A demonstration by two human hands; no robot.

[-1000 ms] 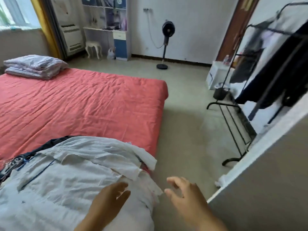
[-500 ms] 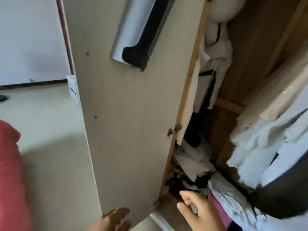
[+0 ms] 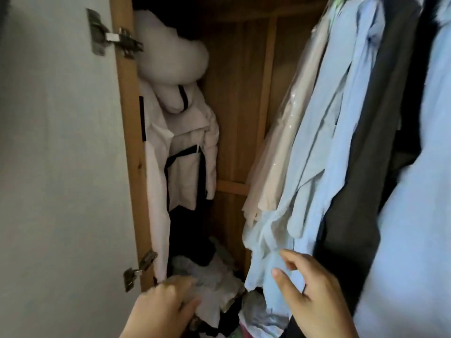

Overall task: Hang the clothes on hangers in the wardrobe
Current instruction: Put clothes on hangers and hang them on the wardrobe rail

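Head camera, looking forward and down, shows the wardrobe (image 3: 234,98) standing open in front of me, its wooden back panel in shadow. Clothes hang along the right side: a beige garment (image 3: 283,147) nearest the back, then a pale blue shirt (image 3: 324,132), a dark grey garment (image 3: 366,167) and another pale blue piece (image 3: 415,215) closest to me; the hangers themselves are hidden above the top edge. On the left inside, a white jacket (image 3: 185,152) with black trim hangs against the wooden frame, with a white rounded shape (image 3: 168,57) above it that I cannot identify. At the bottom lies a heap of loose clothes (image 3: 214,284), white and dark pieces mixed, too jumbled to tell apart. My right hand (image 3: 314,291) is raised just beside the hem of the pale blue shirt, fingers loosely spread and slightly bent, holding nothing; whether the fingertips touch the cloth I cannot tell. My left hand (image 3: 161,306) is low at the wardrobe's left edge, over the heap, blurred; its fingers look curled downward, but I cannot tell whether they hold anything. To the left stands the open wardrobe door (image 3: 56,167), pale and plain, fixed to the frame by an upper hinge (image 3: 112,35) and a lower hinge (image 3: 139,269), both of metal.
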